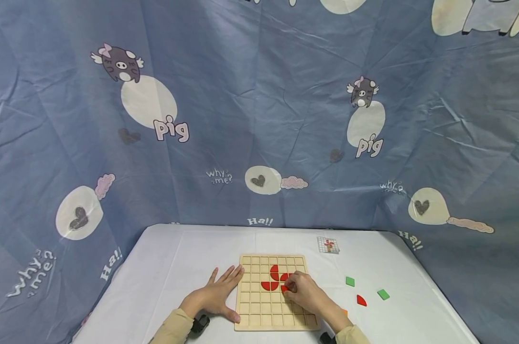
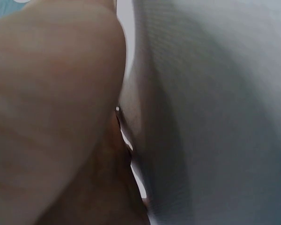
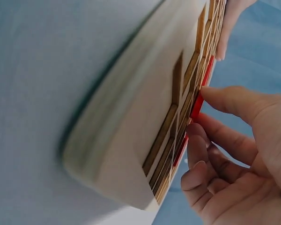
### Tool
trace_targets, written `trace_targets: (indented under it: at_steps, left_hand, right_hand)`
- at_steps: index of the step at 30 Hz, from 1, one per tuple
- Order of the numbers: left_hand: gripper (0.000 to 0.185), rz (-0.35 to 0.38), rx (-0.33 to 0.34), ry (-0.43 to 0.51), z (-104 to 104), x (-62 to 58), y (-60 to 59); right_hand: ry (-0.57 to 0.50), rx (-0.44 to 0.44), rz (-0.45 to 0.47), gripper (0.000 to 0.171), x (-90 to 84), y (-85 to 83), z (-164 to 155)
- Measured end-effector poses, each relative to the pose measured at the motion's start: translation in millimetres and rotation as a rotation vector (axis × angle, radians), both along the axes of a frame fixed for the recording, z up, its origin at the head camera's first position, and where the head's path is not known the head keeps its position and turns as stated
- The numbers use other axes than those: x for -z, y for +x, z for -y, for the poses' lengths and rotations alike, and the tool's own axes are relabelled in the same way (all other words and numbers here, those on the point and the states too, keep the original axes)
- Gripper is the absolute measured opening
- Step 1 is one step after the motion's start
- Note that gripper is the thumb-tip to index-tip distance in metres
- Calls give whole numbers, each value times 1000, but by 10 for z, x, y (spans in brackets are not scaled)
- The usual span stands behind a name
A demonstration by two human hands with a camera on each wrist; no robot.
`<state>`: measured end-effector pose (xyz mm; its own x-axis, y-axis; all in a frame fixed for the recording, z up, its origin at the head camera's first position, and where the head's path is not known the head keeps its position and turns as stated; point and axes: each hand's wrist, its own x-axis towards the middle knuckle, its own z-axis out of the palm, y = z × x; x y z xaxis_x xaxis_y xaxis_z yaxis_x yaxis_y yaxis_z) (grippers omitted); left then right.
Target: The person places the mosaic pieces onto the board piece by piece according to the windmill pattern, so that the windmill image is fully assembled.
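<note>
Low in the head view, the right hand [image 1: 304, 291] pinches a small red quarter-circle tile [image 3: 196, 105] against the square wooden grid board [image 1: 259, 313]; that grip is closed on the tile. The left hand [image 1: 218, 296] lies flat and open at the board's left edge (fingers straight). A white-covered worktop [image 1: 165, 267] stands before a blue cartoon-pig cloth [image 1: 259, 119]. Three red tiles [image 1: 273, 279] already sit in the board.

Left hand [image 1: 218, 294] flat, fingers spread — right hand [image 1: 304, 292] apparently pinching.
</note>
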<state>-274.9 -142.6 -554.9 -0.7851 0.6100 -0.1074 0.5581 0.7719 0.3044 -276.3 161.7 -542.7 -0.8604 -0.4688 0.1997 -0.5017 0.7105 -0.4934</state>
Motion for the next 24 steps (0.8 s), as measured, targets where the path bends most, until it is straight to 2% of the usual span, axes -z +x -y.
trace_targets:
  at_steps: [13, 24]
  left_hand:
    - [128, 7, -23, -22, -22, 7, -9]
    - [127, 9, -8, -10, -8, -17, 8]
  right_hand:
    - [-20, 7, 0, 12, 14, -52, 17]
    - [-45, 35, 35, 9, 24, -92, 34]
